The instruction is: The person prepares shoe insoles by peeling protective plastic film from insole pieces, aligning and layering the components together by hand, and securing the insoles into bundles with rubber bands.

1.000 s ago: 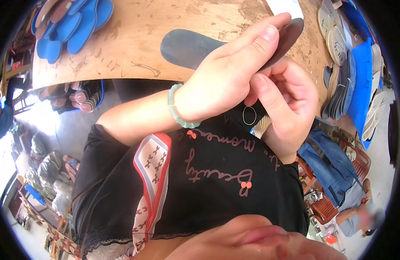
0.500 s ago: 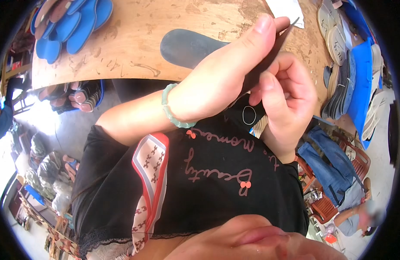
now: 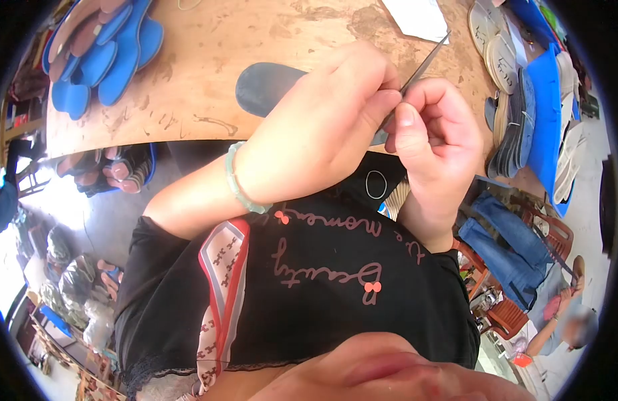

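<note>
A thin dark flat piece (image 3: 424, 68) is held up edge-on above the table, its pointed end up and to the right; its full outline cannot be seen. My left hand (image 3: 329, 123), with a pale green bead bracelet (image 3: 237, 180) on its wrist, is closed on it from the left, thumb and fingers pinching. My right hand (image 3: 439, 134) pinches its lower part between thumb and bent fingers. Behind my left hand, a dark grey insole (image 3: 265, 87) lies on the wooden table (image 3: 188, 80), partly covered from view.
Blue insoles (image 3: 125, 63) are piled at the table's left. To the right lie pale insoles with handwriting (image 3: 501, 60), dark insoles (image 3: 515, 137) and a blue bin (image 3: 546, 127). White paper (image 3: 416, 19) rests at the back. Another person (image 3: 556, 317) is at lower right.
My left hand has turned and come lower, its fingertips now drawn together on the dark piece near my right hand. The piece shows more edge-on. The camera view has shifted slightly.
</note>
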Available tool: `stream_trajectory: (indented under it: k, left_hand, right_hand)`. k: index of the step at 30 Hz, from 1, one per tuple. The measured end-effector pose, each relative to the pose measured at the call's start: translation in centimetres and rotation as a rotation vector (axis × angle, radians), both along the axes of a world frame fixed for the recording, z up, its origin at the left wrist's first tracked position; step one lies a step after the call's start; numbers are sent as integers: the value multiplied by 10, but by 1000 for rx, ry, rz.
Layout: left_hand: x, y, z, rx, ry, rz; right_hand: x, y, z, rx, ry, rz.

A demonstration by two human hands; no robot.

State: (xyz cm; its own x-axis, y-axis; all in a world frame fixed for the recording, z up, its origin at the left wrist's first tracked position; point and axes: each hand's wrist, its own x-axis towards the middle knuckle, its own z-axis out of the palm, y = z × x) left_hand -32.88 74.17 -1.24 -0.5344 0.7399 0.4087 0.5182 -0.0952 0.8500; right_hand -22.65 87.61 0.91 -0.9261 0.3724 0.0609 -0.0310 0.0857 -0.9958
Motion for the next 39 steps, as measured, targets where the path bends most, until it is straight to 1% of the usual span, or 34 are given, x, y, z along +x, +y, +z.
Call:
stream_trajectory:
  k: [7,10,11,13,14,16,18,20,21,24,25,27,28,29,30,31,32,34,35,36,38,39]
  left_hand:
    - [-10,-6,-3,79,35,30]
    - [-15,-9,-3,62,82,40]
    - [-17,-9,-3,49,98,38]
    - [-21,-7,1,114,184,-13]
    - [-23,-6,2,147,227,-40]
    - [-20,-6,6,104,254,-53]
    - [-18,-7,8,79,262,-62]
    - [-17,-7,9,75,256,-64]
    - [-19,-8,10,81,226,-92]
    - [-29,-14,14,93,165,-152]
    - [-31,-15,13,95,161,-154]
    - [-35,-18,12,60,128,-202]
    - [-33,-16,10,72,-21,-224]
    - [-28,-14,9,83,-172,-245]
    - [-23,-13,9,92,-325,-262]
    - [-20,-14,12,120,-564,-349]
    - [-20,-11,11,116,-529,-341]
    - [-21,-6,7,106,-462,-322]
    - [-23,-7,11,-6,-397,-300]
    - [-27,-9,14,-33,-391,-286]
    - [-33,-12,15,-92,-380,-261]
    - [-33,-12,17,-69,-340,-236]
  right_hand:
    - [-2,4,6,-82,-26,14]
    - [-1,7,11,-220,-97,8]
    - [-3,6,8,-242,-51,13]
    - [-8,1,-3,-286,39,22]
    - [-10,1,-9,-239,84,58]
    - [-15,0,-19,-146,172,128]
    - [-14,2,-15,-40,91,90]
    - [-9,2,-5,-51,-38,60]
    - [-7,3,-4,-39,-22,59]
    - [-8,8,-5,100,265,40]
    - [-8,3,2,52,258,-26]
    - [-2,11,3,35,193,4]
    - [-1,13,4,27,163,16]
    - [-5,10,3,41,157,-33]
    - [-8,11,1,145,168,-4]
    - [-11,12,-2,248,176,26]
    - [-12,13,-4,351,183,57]
    - [-14,14,-3,399,190,94]
    - [-15,14,0,422,194,113]
    - [-15,15,2,447,199,131]
    - [-10,14,7,306,90,130]
    - [-8,12,9,213,53,127]
